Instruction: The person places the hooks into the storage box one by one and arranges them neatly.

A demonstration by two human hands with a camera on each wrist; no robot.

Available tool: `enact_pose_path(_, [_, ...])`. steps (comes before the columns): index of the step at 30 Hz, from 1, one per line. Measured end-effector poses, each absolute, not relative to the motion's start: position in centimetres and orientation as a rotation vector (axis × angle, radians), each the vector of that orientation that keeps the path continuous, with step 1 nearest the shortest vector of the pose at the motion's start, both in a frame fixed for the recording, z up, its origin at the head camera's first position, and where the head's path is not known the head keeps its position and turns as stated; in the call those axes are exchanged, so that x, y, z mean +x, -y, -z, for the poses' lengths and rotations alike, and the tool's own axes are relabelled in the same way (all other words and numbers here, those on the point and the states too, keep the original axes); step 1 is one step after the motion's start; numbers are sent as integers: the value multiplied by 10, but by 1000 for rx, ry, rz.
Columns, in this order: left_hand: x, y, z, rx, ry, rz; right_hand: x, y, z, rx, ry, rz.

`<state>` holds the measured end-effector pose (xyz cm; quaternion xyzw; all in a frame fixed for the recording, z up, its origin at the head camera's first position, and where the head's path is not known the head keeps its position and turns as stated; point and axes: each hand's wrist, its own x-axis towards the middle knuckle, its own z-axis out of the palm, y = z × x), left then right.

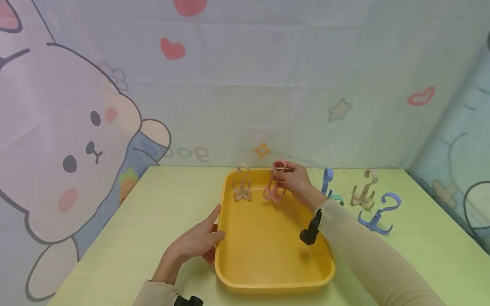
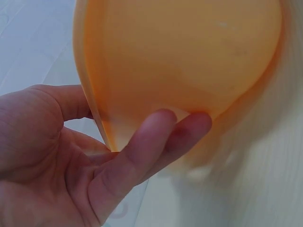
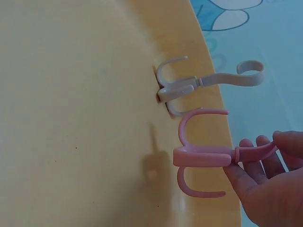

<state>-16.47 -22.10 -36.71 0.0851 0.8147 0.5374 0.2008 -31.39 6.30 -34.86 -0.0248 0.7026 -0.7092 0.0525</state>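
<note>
My right hand [image 1: 296, 180] pinches a pink rotating hook [image 1: 274, 193] by its curved upper stem. Its prongs hang over the far part of a yellow tray [image 1: 273, 238], and its shadow falls on the tray floor in the right wrist view. Left of it, a beige hook [image 1: 242, 191] stands upright inside the tray near the back wall, curl at the top. At the tray's left side, my left hand [image 1: 197, 240] grips the edge, thumb at the rim and other fingers underneath, as the left wrist view shows of the tray wall [image 2: 180, 56].
Right of the tray stand another beige hook [image 1: 363, 193] and a blue hook [image 1: 377, 219]. A second blue hook [image 1: 326, 180] and a green piece [image 1: 337, 198] are partly hidden behind my right forearm. A printed cloth backdrop [image 1: 268, 106] rises behind the table [image 1: 164, 195].
</note>
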Motion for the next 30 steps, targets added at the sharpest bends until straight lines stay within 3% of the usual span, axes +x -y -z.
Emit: enact_pose_path(30, [-164, 221, 367, 254, -2279, -1505, -332, -52, 362, 4, -2265, 2034])
